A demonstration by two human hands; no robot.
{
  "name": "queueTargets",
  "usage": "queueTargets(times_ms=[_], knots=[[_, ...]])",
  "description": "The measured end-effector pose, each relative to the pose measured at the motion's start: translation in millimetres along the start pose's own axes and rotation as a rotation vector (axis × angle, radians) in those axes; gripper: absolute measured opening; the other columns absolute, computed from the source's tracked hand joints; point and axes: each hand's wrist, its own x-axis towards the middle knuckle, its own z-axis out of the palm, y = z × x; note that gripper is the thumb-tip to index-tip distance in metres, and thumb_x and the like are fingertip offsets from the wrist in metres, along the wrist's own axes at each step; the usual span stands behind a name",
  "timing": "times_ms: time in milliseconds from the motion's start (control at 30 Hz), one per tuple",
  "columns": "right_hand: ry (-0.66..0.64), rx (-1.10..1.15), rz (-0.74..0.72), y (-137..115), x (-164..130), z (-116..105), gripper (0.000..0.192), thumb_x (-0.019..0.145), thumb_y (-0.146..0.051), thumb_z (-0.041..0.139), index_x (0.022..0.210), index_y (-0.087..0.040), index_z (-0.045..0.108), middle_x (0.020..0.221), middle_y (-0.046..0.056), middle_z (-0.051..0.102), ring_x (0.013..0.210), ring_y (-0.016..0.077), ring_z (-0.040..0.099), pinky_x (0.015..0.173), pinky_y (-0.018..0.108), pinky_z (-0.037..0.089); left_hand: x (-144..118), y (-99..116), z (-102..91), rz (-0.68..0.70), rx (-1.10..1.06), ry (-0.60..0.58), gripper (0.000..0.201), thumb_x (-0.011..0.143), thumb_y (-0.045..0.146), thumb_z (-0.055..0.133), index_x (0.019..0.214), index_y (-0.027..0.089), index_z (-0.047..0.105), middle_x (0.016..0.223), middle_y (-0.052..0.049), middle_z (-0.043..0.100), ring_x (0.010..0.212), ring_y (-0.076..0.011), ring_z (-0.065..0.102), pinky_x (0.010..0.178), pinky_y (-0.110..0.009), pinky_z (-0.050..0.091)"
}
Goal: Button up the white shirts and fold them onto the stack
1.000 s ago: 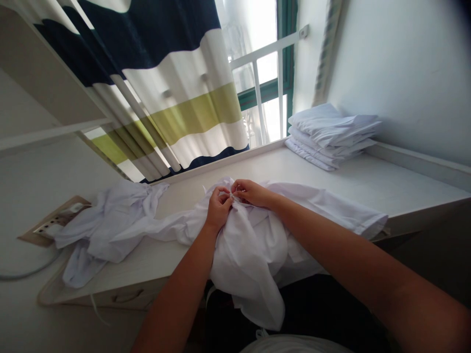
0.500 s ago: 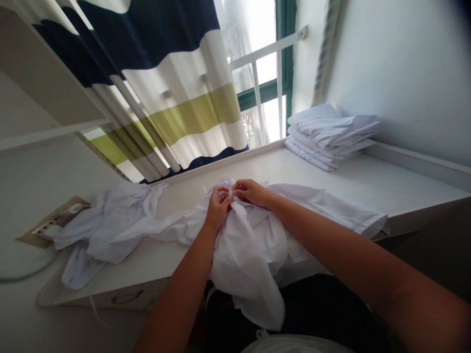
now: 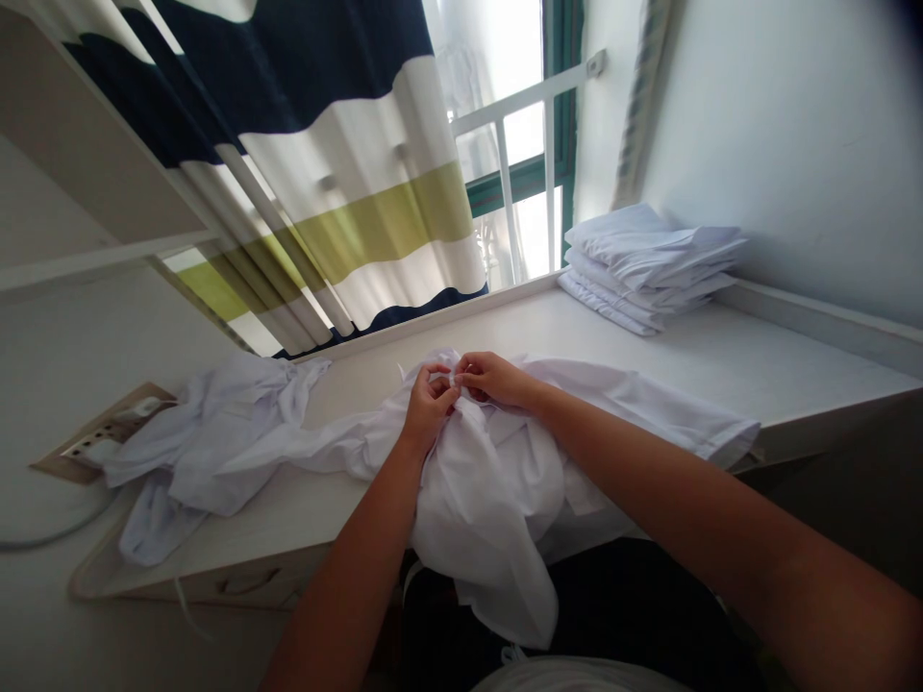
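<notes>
A white long-sleeved shirt lies rumpled across the white desk, its front part hanging over the near edge toward my lap. My left hand pinches the cloth at the top of the shirt with thumb and fingers. Right against it, my right hand pinches the same spot, the fingertips of both hands meeting. Whatever small part lies between the fingertips is hidden. One sleeve stretches right along the desk, another part runs left.
Folded white garments are stacked at the back right. A loose heap of white cloth lies at the left, beside a wall socket panel with plugs. Behind the desk are a striped curtain and a white window rail. A drawer handle shows below.
Almost nothing differs. Both hands stay pinched at the same place on the shirt, with only a slight shift of the fingers.
</notes>
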Motion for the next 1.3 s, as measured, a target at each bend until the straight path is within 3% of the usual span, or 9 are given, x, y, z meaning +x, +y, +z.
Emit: queueTargets(times_ms=[233,433,600,733,833,933,1100,1200,1300], knots=[[0.167,-0.139,-0.036,-7,2,1,0.04,0.092,-0.054,0.051,0.076,-0.018,0.056,0.051,-0.004,0.052,0.044,0.0096,0.045,0.046,0.022,0.035,0,3,3.1,-0.009,-0.02,0.044,0.04,0.074,0.03,0.075,0.102,0.023,0.049,0.063,0.009,0.053,0.045,-0.0054,0.043,0.045,-0.017,0.033],[0.378,-0.464,-0.152,-52,-9,-10,0.037,0.098,-0.046,0.045,0.077,-0.018,0.059,0.058,-0.001,0.058,0.055,0.0122,0.054,0.057,0.024,0.039,-3,10,3.2,0.044,0.062,0.147,0.039,0.075,0.032,0.074,0.102,0.022,0.048,0.07,0.007,0.055,0.05,-0.0061,0.046,0.047,-0.017,0.037],[0.139,-0.927,-0.075,-93,-47,-19,0.026,0.09,-0.048,0.059,0.091,-0.023,0.066,0.079,0.001,0.069,0.067,0.0163,0.059,0.058,0.026,0.035,-4,36,-4.0,0.03,0.334,0.089,0.033,0.079,0.038,0.07,0.102,0.021,0.052,0.073,0.004,0.056,0.056,-0.0099,0.052,0.051,-0.02,0.042],[-0.118,-1.153,-0.016,-90,-75,-23,0.024,0.082,-0.044,0.071,0.098,-0.027,0.067,0.092,0.002,0.072,0.079,0.0205,0.064,0.064,0.028,0.035,-28,72,1.0,0.048,0.782,0.121,0.041,0.082,0.052,0.066,0.108,0.022,0.055,0.089,-0.002,0.062,0.071,-0.0158,0.058,0.062,-0.026,0.044],[-0.125,-1.232,0.012,-75,-86,-23,0.017,0.081,-0.031,0.071,0.096,-0.025,0.067,0.095,0.003,0.072,0.086,0.0218,0.065,0.065,0.028,0.034,-60,91,16.7,0.041,1.14,0.169,0.043,0.083,0.064,0.058,0.092,0.022,0.058,0.084,-0.003,0.063,0.072,-0.0191,0.056,0.063,-0.029,0.039],[-0.023,-1.281,0.047,-65,-89,-20,0.004,0.085,-0.023,0.062,0.085,-0.022,0.066,0.092,0.005,0.072,0.085,0.0216,0.064,0.064,0.028,0.032,-82,92,35.8,-0.097,1.285,0.048,0.052,0.084,0.07,0.051,0.067,0.021,0.054,0.067,-0.002,0.06,0.062,-0.0188,0.052,0.058,-0.029,0.03],[0.083,-1.046,0.104,-67,-86,-15,0.013,0.085,-0.026,0.059,0.075,-0.021,0.064,0.075,0.003,0.068,0.07,0.0178,0.059,0.06,0.027,0.034,-83,70,40.8,-0.146,1.154,-0.054,0.036,0.084,0.049,0.062,0.062,0.02,0.058,0.066,-0.003,0.063,0.062,-0.0183,0.055,0.058,-0.028,0.03],[0.056,-0.671,0.13,-67,-89,-14,0.014,0.084,-0.031,0.062,0.075,-0.02,0.065,0.067,0.0,0.064,0.06,0.0146,0.055,0.054,0.025,0.035,-83,60,28.1,-0.171,0.811,-0.079,0.031,0.085,0.041,0.062,0.063,0.019,0.059,0.059,-0.001,0.058,0.055,-0.0147,0.052,0.053,-0.026,0.034],[0.023,-0.239,0.243,-62,-95,-5,0.019,0.083,-0.039,0.066,0.078,-0.021,0.065,0.055,-0.003,0.054,0.044,0.0111,0.044,0.043,0.024,0.029,-94,51,17.4,-0.252,0.37,-0.025,0.03,0.085,0.048,0.064,0.08,0.019,0.064,0.051,0.004,0.052,0.041,-0.0101,0.043,0.042,-0.022,0.031]])
